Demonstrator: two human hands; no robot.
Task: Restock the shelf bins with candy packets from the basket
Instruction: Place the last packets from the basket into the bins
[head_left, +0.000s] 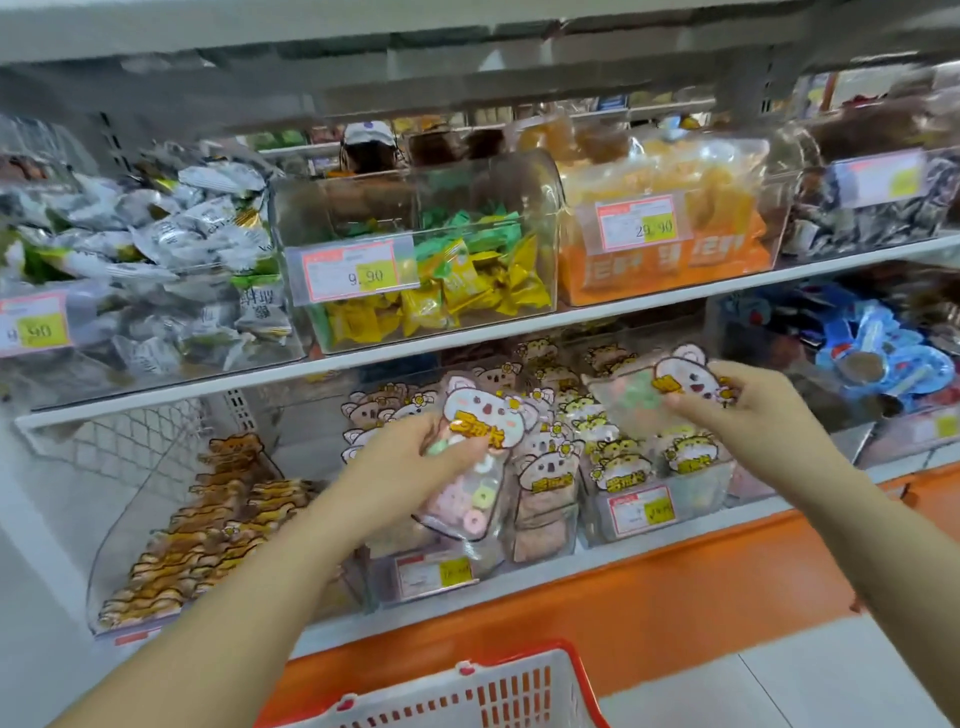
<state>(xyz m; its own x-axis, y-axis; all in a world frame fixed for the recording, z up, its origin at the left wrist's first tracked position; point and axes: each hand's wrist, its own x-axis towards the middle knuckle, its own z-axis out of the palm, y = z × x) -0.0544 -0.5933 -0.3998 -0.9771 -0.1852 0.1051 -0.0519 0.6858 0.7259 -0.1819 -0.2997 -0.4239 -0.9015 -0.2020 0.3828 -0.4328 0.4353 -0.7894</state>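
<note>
My left hand (410, 462) grips a bear-shaped candy packet (480, 447) with pastel ring sweets, held upright in front of the middle clear bin (441, 571) on the lower shelf. My right hand (727, 410) pinches a second bear-shaped packet (660, 384), tilted sideways above the right clear bin (644, 514), which holds several similar packets. At the bottom edge the white and red basket (467, 696) shows only its rim and handle; its contents are hidden.
A bin of brown bear packets (208, 525) stands at lower left. The upper shelf carries bins of grey wrapped sweets (156, 260), yellow and green sweets (441, 280) and orange packs (670, 244). Blue packets (872, 353) lie at right. An orange base (649, 603) runs below.
</note>
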